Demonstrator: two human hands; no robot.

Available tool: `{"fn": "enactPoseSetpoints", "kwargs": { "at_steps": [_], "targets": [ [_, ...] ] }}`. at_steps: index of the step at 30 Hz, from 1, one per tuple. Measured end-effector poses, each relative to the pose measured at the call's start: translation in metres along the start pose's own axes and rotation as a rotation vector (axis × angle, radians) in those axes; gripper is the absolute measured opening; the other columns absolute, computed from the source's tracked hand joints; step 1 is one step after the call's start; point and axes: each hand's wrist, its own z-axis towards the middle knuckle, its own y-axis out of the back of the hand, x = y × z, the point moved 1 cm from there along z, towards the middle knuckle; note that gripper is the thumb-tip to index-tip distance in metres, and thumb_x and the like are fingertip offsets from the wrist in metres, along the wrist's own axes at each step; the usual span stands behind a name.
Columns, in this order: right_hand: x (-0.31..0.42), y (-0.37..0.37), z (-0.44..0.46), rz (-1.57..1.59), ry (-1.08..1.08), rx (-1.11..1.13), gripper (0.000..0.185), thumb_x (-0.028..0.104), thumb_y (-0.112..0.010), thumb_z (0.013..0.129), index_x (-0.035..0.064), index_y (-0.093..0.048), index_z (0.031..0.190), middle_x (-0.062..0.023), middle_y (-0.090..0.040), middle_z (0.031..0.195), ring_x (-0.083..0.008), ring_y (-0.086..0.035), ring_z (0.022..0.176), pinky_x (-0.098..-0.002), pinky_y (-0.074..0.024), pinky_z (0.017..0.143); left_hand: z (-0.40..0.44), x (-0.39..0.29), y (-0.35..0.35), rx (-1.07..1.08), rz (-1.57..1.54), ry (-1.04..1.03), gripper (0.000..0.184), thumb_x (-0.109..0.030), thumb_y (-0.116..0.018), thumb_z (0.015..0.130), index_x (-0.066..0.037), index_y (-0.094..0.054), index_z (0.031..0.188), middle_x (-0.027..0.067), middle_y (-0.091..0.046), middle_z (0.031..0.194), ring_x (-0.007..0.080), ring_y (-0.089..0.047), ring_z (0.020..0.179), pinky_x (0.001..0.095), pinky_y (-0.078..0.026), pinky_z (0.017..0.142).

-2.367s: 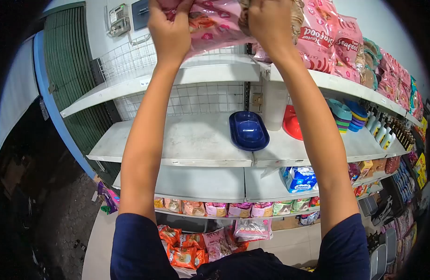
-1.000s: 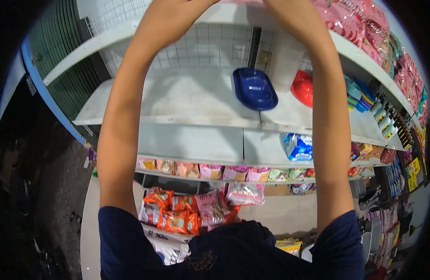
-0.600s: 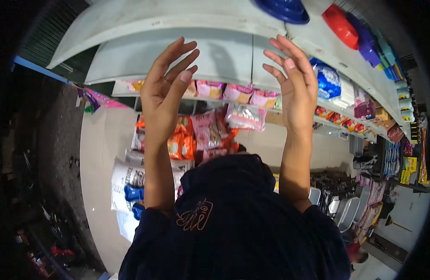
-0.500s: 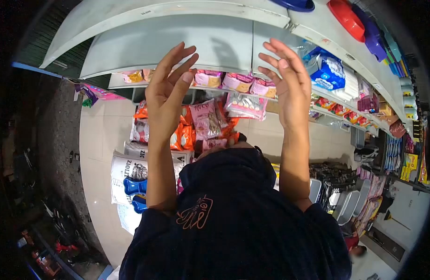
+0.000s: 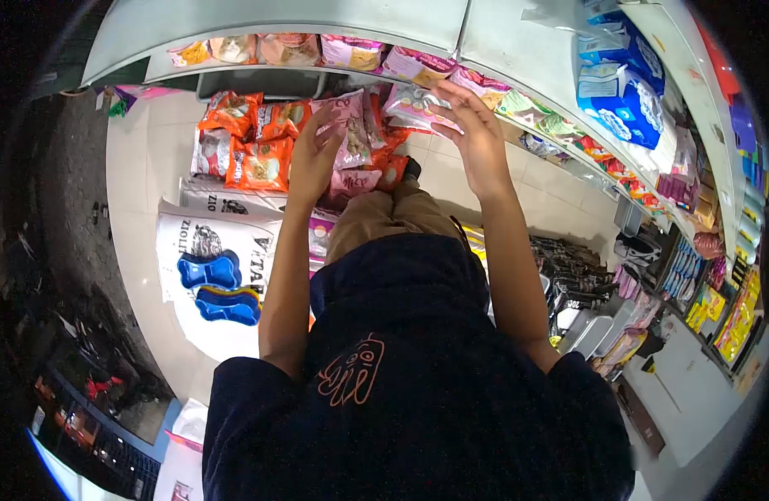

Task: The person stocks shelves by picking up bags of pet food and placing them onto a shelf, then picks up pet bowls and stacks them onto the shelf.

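Observation:
My left hand is raised in front of the floor pile, fingers apart and holding nothing. Behind it lie pink bags and orange bags, partly covered by the hand. My right hand is also open and empty, its fingers reaching up in front of a white-and-pink plastic pack. Whether those fingertips touch the pack, I cannot tell. Just above, a row of pink and purple packets lines the lower shelf.
White shelving curves across the front. Blue packs stand on it at right. Large white sacks with blue bone-shaped bowls lie at left. Grey trays and hanging goods are at right. Pale floor tiles run alongside.
My view has tipped downward, so the floor pile, my legs and the lower shelf show more. Both hands have come down from before the shelf and closer together, still empty.

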Motion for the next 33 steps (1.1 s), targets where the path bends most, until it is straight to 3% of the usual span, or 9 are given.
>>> {"fn": "enactPoseSetpoints", "kwargs": {
  "at_steps": [9,15,18,22,25,27,31,33],
  "targets": [
    [-0.005,0.018,0.046,-0.135,-0.145,0.203,0.035,0.025,-0.047,0.099,0.0068,-0.055,0.128,-0.0081,-0.058,0.127,-0.0191,-0.058,0.11,-0.0337,-0.0454,0.094,-0.014,0.026,-0.014,-0.151,-0.014,-0.002,0.051,-0.013,-0.059,0.094,0.0,-0.04,0.14,0.0176,-0.053,0.131,0.027,-0.054,0.121,0.0344,-0.045,0.099],
    [-0.056,0.033,0.076,-0.132,-0.187,0.188,0.035,0.027,-0.053,0.095,0.0068,-0.058,0.123,-0.007,-0.061,0.122,-0.0181,-0.06,0.104,-0.032,-0.0496,0.087,-0.003,0.059,-0.021,-0.187,-0.032,0.093,0.05,-0.013,-0.058,0.093,-0.001,-0.042,0.139,0.0166,-0.054,0.13,0.0246,-0.057,0.115,0.0327,-0.046,0.095],
    [-0.103,0.039,0.097,-0.146,-0.27,0.172,0.035,0.026,-0.054,0.094,0.0069,-0.057,0.123,-0.0065,-0.062,0.121,-0.0182,-0.061,0.103,-0.0322,-0.0497,0.086,0.014,0.119,-0.018,-0.2,-0.062,0.164,0.05,-0.015,-0.058,0.093,-0.001,-0.043,0.138,0.0159,-0.056,0.128,0.0232,-0.057,0.112,0.0328,-0.047,0.092],
    [-0.205,0.059,0.104,-0.216,-0.441,0.143,0.036,0.025,-0.057,0.093,0.0088,-0.057,0.124,-0.0056,-0.063,0.117,-0.018,-0.061,0.101,-0.0327,-0.0504,0.083,0.032,0.262,-0.009,-0.252,0.208,0.244,0.051,-0.024,-0.063,0.088,0.0,-0.048,0.131,0.0227,-0.062,0.118,0.031,-0.06,0.111,0.0362,-0.046,0.093],
    [-0.272,0.061,0.129,-0.3,-0.503,0.128,0.037,0.026,-0.06,0.091,0.0103,-0.057,0.125,-0.0045,-0.064,0.111,-0.0178,-0.061,0.096,-0.0317,-0.0516,0.078,0.035,0.386,-0.006,-0.244,0.259,0.341,0.057,-0.03,-0.065,0.083,0.0,-0.05,0.128,0.0218,-0.065,0.112,0.0373,-0.061,0.106,0.0412,-0.048,0.091],
    [-0.316,0.062,0.134,-0.341,-0.574,0.145,0.04,0.029,-0.061,0.091,0.0121,-0.055,0.126,-0.0034,-0.061,0.116,-0.0183,-0.059,0.101,-0.0336,-0.0496,0.083,0.024,0.415,0.0,-0.179,0.266,0.517,0.063,-0.032,-0.067,0.079,0.001,-0.048,0.129,0.024,-0.063,0.115,0.0386,-0.061,0.109,0.0422,-0.048,0.091],
    [-0.393,0.058,0.148,-0.427,-0.67,0.161,0.04,0.029,-0.062,0.09,0.0133,-0.054,0.126,-0.0024,-0.06,0.115,-0.0176,-0.058,0.104,-0.0351,-0.0485,0.085,0.028,0.483,-0.003,-0.327,0.271,0.487,0.067,-0.029,-0.067,0.079,0.004,-0.043,0.132,0.0268,-0.063,0.111,0.0412,-0.061,0.105,0.045,-0.048,0.091],
    [-0.432,0.061,0.147,-0.417,-0.759,0.173,0.041,0.028,-0.063,0.089,0.0122,-0.054,0.126,-0.0023,-0.06,0.116,-0.0176,-0.057,0.104,-0.0365,-0.0478,0.087,0.032,0.448,0.001,-0.284,0.384,0.51,0.07,-0.027,-0.068,0.079,0.004,-0.04,0.134,0.0276,-0.062,0.112,0.0413,-0.059,0.108,0.0457,-0.046,0.094]
  ]
}}
